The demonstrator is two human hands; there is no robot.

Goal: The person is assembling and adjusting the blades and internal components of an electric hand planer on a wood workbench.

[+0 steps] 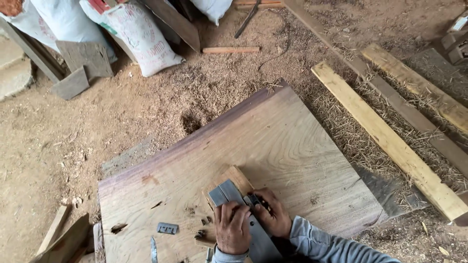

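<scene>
Both my hands press on a grey metal blade assembly that lies on a small wooden block. That block rests on a broad wooden slab. My left hand covers the near part of the metal piece, fingers curled over it. My right hand grips a dark part at its right side. A long grey metal strip runs from under my hands toward me. A small grey metal plate lies on the slab to the left, with a few small dark bits beside the block.
Sawdust and shavings cover the ground around the slab. Long planks lie at the right. White sacks and flat boards stand at the back left. A thin metal blade lies at the slab's near edge. Wood offcuts lie at the lower left.
</scene>
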